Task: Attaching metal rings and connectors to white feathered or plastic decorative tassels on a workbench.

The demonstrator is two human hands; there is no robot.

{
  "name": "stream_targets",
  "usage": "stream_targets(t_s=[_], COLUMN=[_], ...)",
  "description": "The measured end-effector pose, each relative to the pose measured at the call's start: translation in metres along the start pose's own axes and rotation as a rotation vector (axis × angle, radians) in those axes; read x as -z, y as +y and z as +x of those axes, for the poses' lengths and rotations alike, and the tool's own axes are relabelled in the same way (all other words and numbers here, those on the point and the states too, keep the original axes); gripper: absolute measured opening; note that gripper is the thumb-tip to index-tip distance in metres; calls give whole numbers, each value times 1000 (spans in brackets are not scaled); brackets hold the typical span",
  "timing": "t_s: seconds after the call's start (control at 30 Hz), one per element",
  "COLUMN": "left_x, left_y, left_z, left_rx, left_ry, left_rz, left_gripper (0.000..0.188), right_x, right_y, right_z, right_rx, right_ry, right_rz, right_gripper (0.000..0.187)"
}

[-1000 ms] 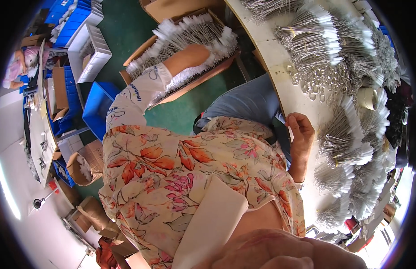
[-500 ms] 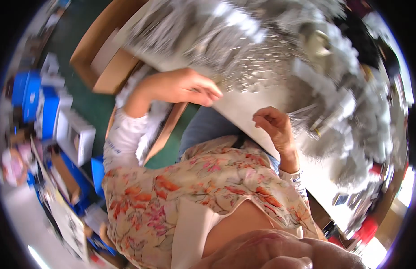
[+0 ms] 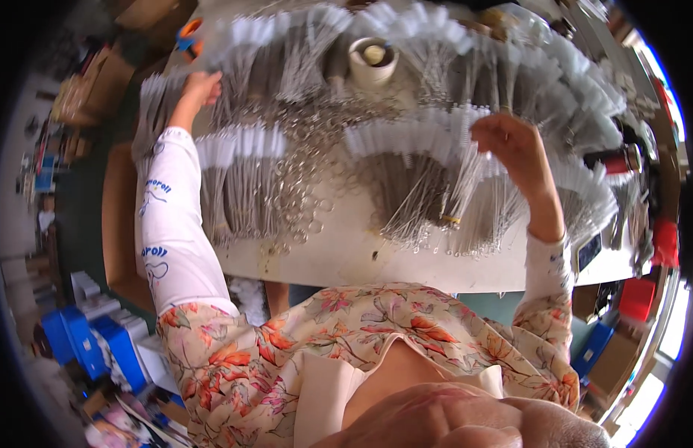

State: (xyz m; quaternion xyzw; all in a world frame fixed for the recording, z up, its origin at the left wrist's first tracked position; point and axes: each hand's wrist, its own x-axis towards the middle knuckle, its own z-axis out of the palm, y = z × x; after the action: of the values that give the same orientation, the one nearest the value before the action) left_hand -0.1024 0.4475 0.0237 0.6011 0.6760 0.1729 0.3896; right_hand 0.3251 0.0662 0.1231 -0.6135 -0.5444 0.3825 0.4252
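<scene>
"How far along are the white-tipped wires (image 3: pixel 417 196)?"

"Bunched across the bench (image 3: pixel 481 278); one bunch wears a yellow band (image 3: pixel 451 219), metal rings (image 3: pixel 314 226) lie among them. What remains is unclear."

"The hands?"

"Left hand (image 3: pixel 202 88): fingers curled beside far-left bunches. Right hand (image 3: pixel 512 145): fingertips drawn together over nearer ones. Any grip is hidden; far rows blur."

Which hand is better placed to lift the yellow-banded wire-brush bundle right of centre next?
Probably the right hand: it is close beside the white bristle ends of that wire-brush bundle, though contact is unclear. The left hand is far to the left, near other wire brushes.
</scene>
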Motion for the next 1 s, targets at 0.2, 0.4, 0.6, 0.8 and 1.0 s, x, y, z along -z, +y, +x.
stream_targets(t_s=[0.2,0.4,0.6,0.8,1.0], left_x=[-13,1,-69,-134,-116], left_y=[-6,25,130,122,95], left_z=[20,-9,-72,-74,-50], left_rx=[-4,-240,-471,-632,-623], left_ry=[-8,306,99,108,29], left_rz=[93,-262,-100,733,357], left_gripper=[16,14,27,34,22], right_x=[32,20,29,90,119], right_y=[21,66,106,73,147], right_z=[110,217,235,200,165], right_rx=[111,110,73,139,130], right_ry=[77,287,246,365,547], right_rz=[-469,-912,-735,182,-435], right_gripper=[19,28,29,19,18])
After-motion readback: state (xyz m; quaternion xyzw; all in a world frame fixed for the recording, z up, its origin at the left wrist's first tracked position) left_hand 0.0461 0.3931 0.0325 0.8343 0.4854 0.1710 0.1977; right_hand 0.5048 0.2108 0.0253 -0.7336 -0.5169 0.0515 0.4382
